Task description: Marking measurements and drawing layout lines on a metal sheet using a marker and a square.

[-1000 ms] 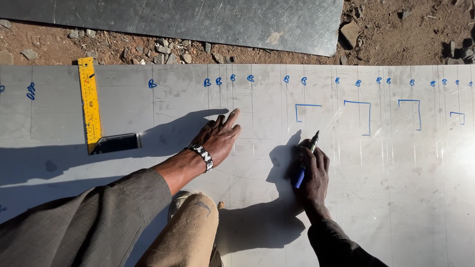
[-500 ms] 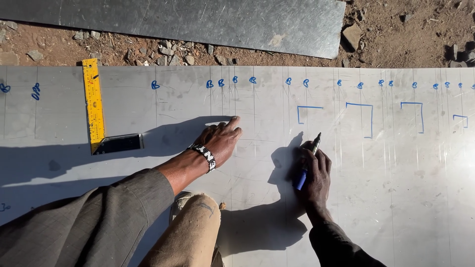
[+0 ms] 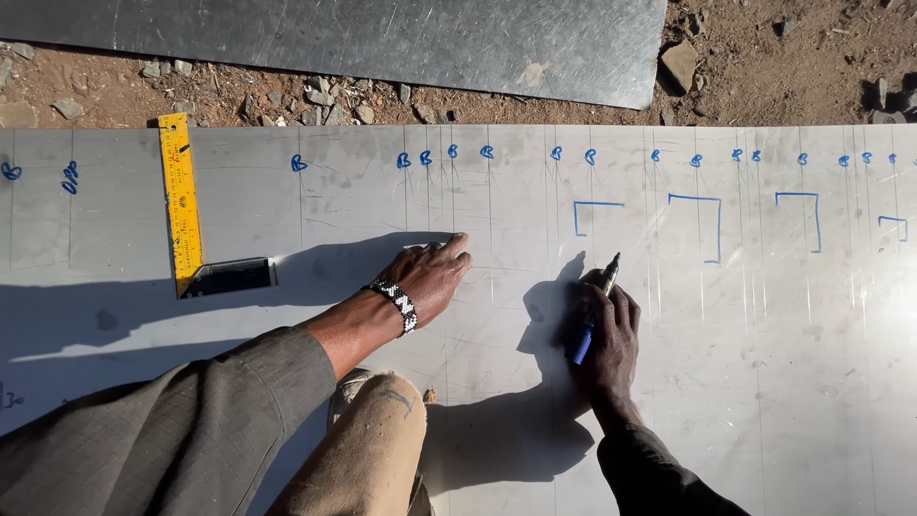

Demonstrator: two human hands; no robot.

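The right hand is closed around a blue marker, tip up near the blue lines, ready to draw. The left hand lies flat and open on the metal sheet, holding nothing, likely to steady it. A yellow square ruler rests well apart.

Right hand grips blue marker, tip seemingly touching metal sheet.

A blue marker with a dark tip stands tilted on the grey metal sheet, tip pointing up the sheet, just below the leftmost blue bracket outline drawn there, with the barrel's lower part hidden.
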